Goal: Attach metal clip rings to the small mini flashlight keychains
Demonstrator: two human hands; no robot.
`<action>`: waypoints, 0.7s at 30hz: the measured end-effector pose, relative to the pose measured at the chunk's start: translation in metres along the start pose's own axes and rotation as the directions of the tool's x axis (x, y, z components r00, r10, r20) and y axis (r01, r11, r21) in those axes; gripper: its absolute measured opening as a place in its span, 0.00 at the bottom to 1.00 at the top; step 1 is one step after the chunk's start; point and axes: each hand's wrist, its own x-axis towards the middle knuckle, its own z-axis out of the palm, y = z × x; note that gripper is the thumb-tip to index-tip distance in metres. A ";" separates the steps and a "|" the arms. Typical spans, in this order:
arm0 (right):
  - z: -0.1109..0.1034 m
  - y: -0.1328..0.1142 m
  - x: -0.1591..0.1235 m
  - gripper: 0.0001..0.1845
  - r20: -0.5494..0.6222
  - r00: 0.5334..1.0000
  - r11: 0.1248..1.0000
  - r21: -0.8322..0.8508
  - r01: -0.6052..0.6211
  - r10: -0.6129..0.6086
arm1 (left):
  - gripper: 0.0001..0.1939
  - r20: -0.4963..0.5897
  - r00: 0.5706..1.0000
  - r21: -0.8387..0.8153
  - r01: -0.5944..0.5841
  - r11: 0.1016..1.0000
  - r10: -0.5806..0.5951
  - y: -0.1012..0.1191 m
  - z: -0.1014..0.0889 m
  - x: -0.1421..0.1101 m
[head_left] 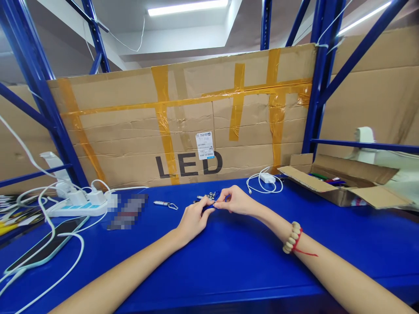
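Now | left hand [194, 221], right hand [236, 200] pinch tiny piece [214, 203] | blue tabletop [235, 257] runs between forearms [137, 264] to near edge [209, 298]

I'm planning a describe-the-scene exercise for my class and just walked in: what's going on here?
A person is working bare-handed at a blue table. The left grip and right grip meet, pinching a small item mostly hidden by the fingers. A few metal pieces lie just beyond. A silver clip lies apart, left of the hands, touched by neither. Off to the right sits an open cardboard box.
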 end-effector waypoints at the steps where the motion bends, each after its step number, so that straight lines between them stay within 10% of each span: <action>1: 0.001 0.000 0.000 0.15 0.005 1.000 1.000 0.023 0.000 0.000 | 0.01 -0.002 1.000 0.005 -0.001 1.000 0.001 0.000 0.000 0.000; 21: -0.005 0.000 0.001 0.19 0.075 0.994 0.995 0.064 -0.081 0.077 | 0.07 0.055 0.998 0.023 0.025 0.999 -0.027 0.007 -0.004 0.003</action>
